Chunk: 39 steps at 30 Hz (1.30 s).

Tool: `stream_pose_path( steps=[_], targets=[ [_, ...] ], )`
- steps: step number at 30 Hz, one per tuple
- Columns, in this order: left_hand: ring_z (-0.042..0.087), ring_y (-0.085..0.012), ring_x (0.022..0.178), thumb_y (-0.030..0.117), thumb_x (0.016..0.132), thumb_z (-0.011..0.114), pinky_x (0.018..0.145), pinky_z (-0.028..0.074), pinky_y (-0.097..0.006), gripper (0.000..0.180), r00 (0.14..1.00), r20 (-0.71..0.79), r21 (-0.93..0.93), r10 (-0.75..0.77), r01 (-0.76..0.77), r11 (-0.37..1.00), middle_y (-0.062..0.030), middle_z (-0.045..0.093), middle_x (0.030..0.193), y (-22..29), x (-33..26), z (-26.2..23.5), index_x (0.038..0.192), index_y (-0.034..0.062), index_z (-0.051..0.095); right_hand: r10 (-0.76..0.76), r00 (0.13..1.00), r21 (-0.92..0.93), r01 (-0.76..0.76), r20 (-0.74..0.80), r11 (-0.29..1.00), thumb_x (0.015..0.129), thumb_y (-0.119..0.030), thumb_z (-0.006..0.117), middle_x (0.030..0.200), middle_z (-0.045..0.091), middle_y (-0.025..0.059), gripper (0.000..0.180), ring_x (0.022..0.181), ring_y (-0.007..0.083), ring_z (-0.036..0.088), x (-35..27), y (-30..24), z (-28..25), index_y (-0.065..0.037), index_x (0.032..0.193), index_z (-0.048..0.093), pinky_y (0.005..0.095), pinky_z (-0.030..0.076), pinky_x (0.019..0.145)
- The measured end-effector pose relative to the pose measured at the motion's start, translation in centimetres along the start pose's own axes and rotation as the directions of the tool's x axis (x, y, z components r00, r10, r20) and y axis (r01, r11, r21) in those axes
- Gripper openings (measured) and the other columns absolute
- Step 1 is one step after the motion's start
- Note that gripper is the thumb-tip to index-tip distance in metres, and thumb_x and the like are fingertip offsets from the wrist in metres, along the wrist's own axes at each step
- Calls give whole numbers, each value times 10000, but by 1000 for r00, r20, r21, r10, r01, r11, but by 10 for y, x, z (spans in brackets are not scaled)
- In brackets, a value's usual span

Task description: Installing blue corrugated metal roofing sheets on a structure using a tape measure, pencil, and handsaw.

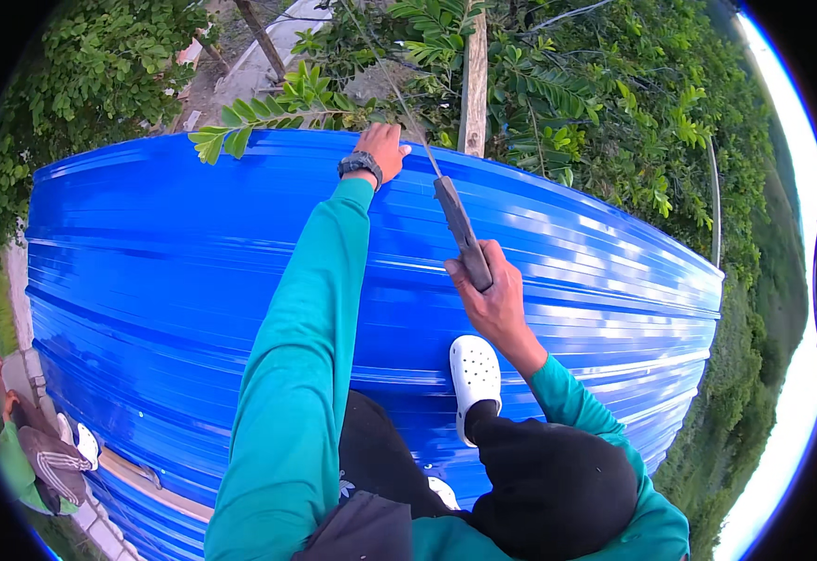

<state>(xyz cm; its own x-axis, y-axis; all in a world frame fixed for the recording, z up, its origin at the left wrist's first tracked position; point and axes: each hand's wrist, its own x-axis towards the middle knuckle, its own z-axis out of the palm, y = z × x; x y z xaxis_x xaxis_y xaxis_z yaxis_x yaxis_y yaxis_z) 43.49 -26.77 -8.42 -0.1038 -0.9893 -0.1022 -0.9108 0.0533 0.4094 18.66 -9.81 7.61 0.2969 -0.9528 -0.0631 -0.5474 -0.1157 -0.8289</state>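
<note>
Machete (455, 220) with a long blade is in the right hand (494, 304), whose grip is closed tightly around the handle; the blade points up and away, toward the far edge of the blue corrugated metal roof (165, 280). The left hand (383, 150), with a dark wristwatch (360, 165), reaches to that far edge and its grip rests on the roof near a leafy branch (268, 114); I cannot tell if the fingers hold something. A white clog (475, 374) stands on the roof. Another person (39, 458) is below at the left.
</note>
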Motion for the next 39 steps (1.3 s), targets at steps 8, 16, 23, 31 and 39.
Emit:
stream_pose_path(
  steps=[8,16,23,31,39],
  targets=[
    [593,-397,1226,582,1004,542,1071,467,-505,651,957,169,298,-237,180,938,-214,646,1311,-60,37,-32,1338,32,639,36,930,30,-27,-365,999,960,-313,757,718,596,60,328,633,150,534,-17,13,-89,-25,1034,620,324,452,605],
    [641,-350,843,572,883,723,725,517,-469,549,951,-288,183,110,-58,981,-129,669,873,110,-130,-155,870,25,673,-70,933,-302,-43,-354,952,953,-428,743,761,570,4,433,705,109,503,-32,-44,-263,-33,1118,681,283,421,653],
    [593,-300,764,451,716,853,727,459,-427,459,920,-335,123,203,-171,977,-84,559,740,174,-282,-186,739,61,612,71,981,-502,29,180,864,942,-457,730,715,537,8,451,664,120,501,26,-91,-297,-32,1093,714,322,393,604],
    [590,-307,742,382,686,880,635,479,-430,447,922,-372,-48,105,-132,990,-90,532,787,178,-307,-172,741,59,576,226,881,-657,118,415,744,928,-423,749,636,529,70,433,580,186,481,41,-92,-226,5,958,689,395,367,564],
    [602,-293,721,326,669,891,591,481,-415,414,933,-354,-61,58,-85,994,-81,536,808,179,-299,-159,753,64,582,184,907,-690,143,378,710,934,-384,726,629,568,103,375,555,218,535,73,-56,-219,-8,938,722,424,402,565]
  ],
)
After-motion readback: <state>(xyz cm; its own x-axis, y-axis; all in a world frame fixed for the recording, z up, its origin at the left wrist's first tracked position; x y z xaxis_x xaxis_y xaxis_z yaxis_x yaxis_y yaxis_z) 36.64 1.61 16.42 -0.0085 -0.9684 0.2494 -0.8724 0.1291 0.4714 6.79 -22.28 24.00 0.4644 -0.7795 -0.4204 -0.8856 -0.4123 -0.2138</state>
